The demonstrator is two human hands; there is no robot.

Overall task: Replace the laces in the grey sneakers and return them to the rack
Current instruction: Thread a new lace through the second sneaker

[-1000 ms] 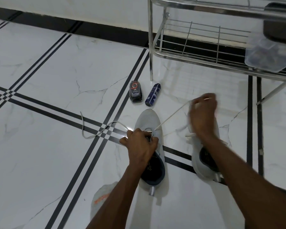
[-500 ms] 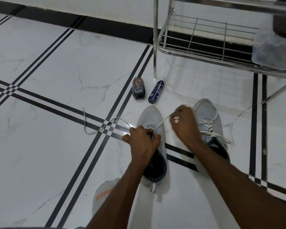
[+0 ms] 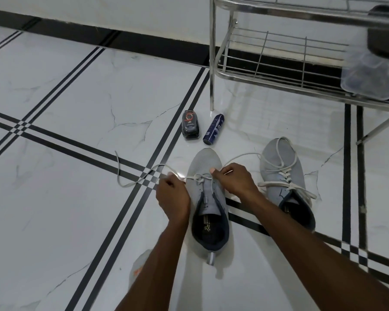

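Two grey sneakers stand on the tiled floor, toes pointing away from me. The near sneaker (image 3: 208, 198) has a white lace (image 3: 130, 181) threaded through its front eyelets only. My left hand (image 3: 172, 195) pinches the lace's left strand beside the shoe. My right hand (image 3: 233, 179) pinches the right strand at the shoe's other side. Both strands trail away, the left one across the floor, the right one toward the second sneaker (image 3: 283, 176), which is laced with loose ends. The metal rack (image 3: 267, 80) stands behind.
A black shoe-polish sponge (image 3: 190, 127) and a dark blue spray can (image 3: 213, 129) lie just beyond the near sneaker's toe, by the rack's leg. A clear plastic container (image 3: 368, 77) and a dark object sit on the rack at the right. My knee shows at the bottom.
My right hand came down from pulling the lace high to the right and now sits at the shoe. My left hand shifted off the tongue to the left. The second sneaker is uncovered.
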